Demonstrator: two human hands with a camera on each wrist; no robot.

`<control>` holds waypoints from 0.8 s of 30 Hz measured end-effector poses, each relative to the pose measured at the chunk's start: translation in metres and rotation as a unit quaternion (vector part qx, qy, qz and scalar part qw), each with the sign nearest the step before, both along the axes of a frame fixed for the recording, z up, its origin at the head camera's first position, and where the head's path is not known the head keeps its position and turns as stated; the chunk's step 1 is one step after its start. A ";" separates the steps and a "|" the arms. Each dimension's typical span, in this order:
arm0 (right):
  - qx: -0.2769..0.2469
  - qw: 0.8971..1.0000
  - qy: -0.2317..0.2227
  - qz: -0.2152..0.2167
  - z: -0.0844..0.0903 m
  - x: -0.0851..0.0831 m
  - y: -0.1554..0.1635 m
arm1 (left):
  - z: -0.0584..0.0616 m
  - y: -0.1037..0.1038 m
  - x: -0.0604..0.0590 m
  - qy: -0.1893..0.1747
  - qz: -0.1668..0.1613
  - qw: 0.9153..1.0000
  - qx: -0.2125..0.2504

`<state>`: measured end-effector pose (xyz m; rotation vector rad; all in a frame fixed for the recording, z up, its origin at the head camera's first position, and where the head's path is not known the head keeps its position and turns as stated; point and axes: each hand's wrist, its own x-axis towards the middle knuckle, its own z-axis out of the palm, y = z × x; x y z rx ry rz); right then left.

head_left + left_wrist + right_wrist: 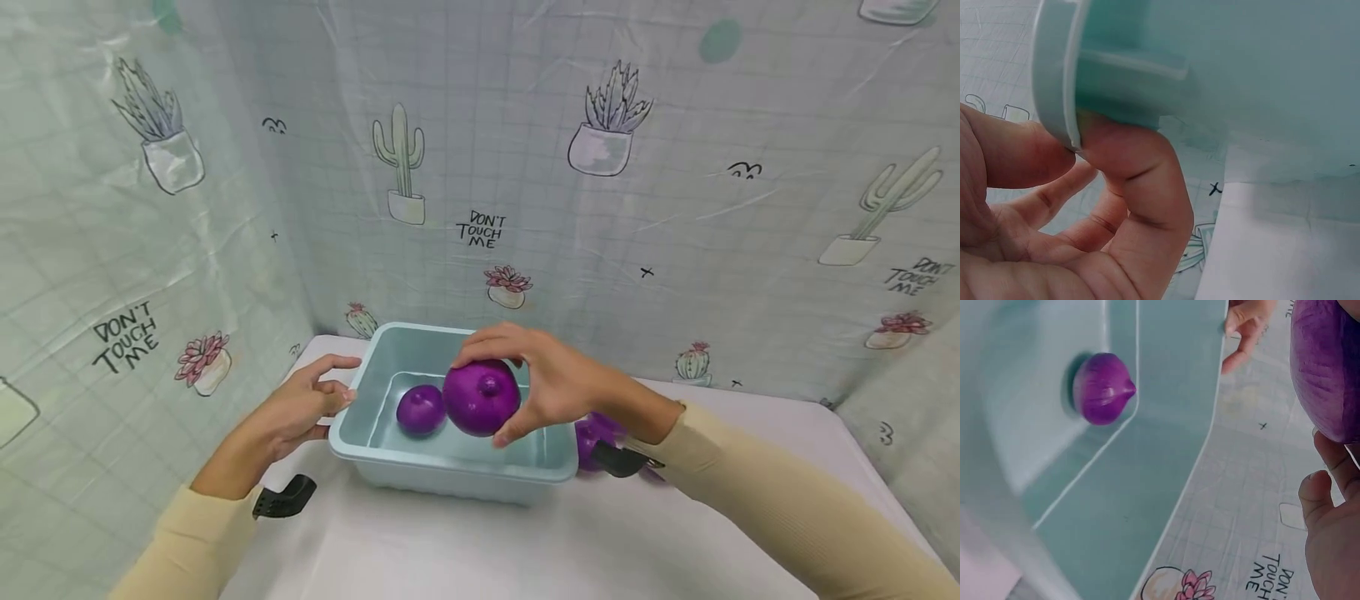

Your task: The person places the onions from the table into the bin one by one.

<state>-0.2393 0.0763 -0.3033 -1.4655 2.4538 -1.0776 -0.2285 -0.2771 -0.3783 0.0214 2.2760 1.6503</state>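
Note:
A purple onion [480,398] is gripped between the fingers and thumb of my right hand [553,377], above the light blue plastic tub [457,468]. A second purple onion [420,411] lies inside, on the tub's floor; its pointed tip shows clearly in the right wrist view. At the tub's left end, my left hand [300,410] pinches the rim between thumb and a bent finger. That rim [1054,75] looks close up in the left wrist view, with the finger [1154,181] curled beneath it.
To the right of the tub, more purple onions [592,442] lie on the white tabletop [420,550], partly hidden behind my right wrist. A patterned sheet [540,208] with cactus drawings hangs behind the table and at both sides.

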 end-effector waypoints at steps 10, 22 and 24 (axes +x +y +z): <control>-0.014 1.000 -0.011 0.015 -0.008 -0.028 -0.031 | -0.002 -0.002 -0.001 -0.008 0.000 1.000 0.025; -0.002 0.999 -0.030 0.042 -0.031 -0.045 -0.055 | -0.005 0.000 0.001 -0.006 0.006 1.000 0.017; 0.007 0.998 -0.030 0.050 -0.035 -0.047 -0.059 | -0.004 -0.001 0.000 -0.005 0.006 1.000 0.015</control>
